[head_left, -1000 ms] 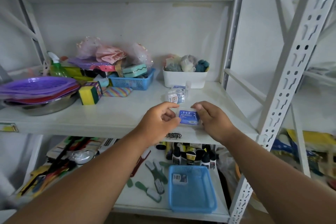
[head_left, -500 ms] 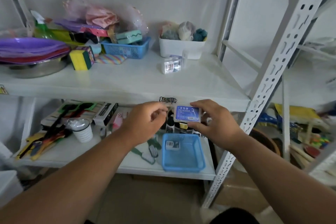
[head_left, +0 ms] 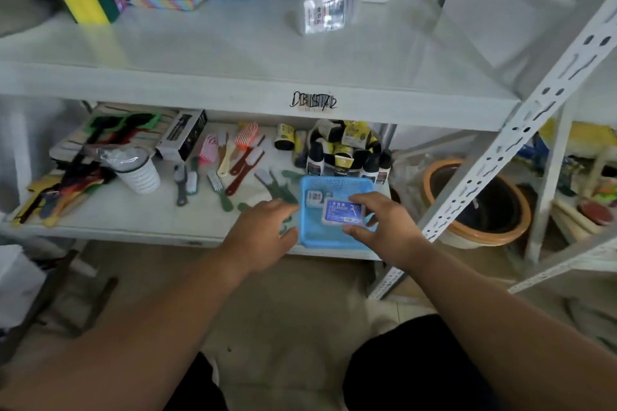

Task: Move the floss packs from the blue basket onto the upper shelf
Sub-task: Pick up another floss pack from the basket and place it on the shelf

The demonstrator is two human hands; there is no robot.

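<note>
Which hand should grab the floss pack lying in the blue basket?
Left. The left hand is empty beside the blue basket, near the loose floss pack. The right hand already holds a blue-labelled pack.

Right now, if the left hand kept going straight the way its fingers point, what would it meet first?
Most likely the blue basket: the left hand points right and slightly forward, its fingertips at the basket's left wall. Beyond that lies a small floss pack inside. Depth is unclear, so it might pass above the rim.

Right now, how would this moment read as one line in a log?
right hand: pinches blue floss pack over blue basket | left hand: open beside basket | small pack: in basket | upper shelf: clear packs
</note>
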